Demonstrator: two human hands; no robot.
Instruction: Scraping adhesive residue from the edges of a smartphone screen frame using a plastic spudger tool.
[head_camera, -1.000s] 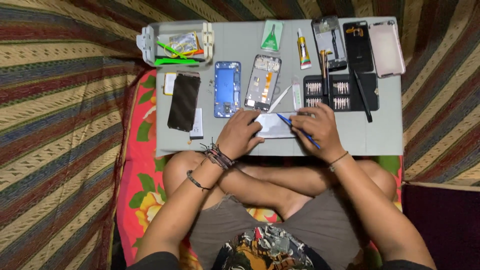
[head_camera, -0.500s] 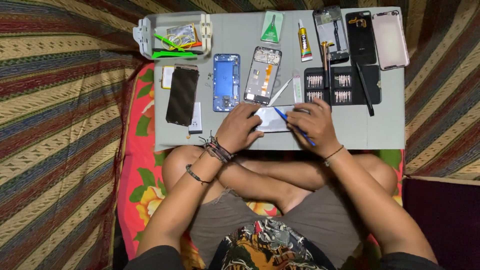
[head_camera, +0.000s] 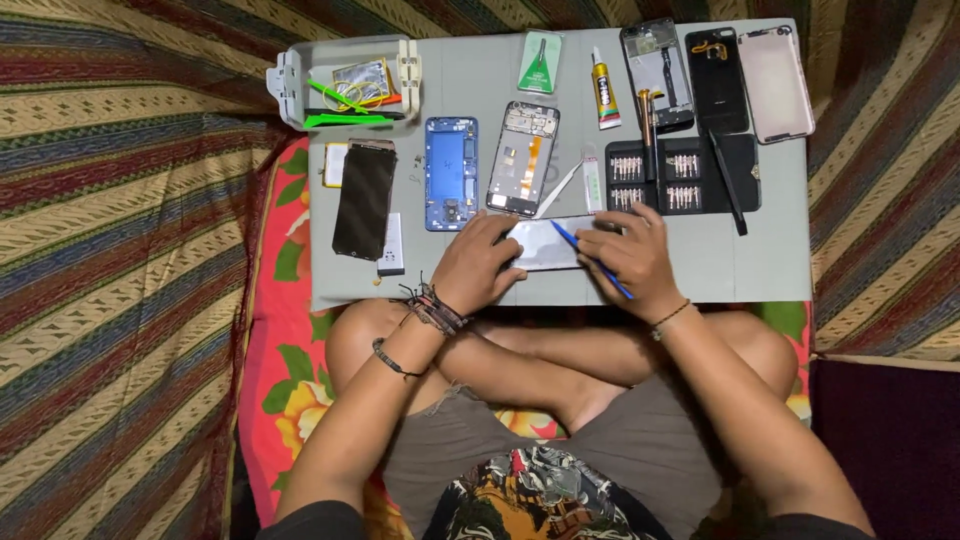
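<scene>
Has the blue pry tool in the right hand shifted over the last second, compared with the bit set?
No. The blue pry tool in the right hand keeps its place just below the left end of the black bit set.
</scene>
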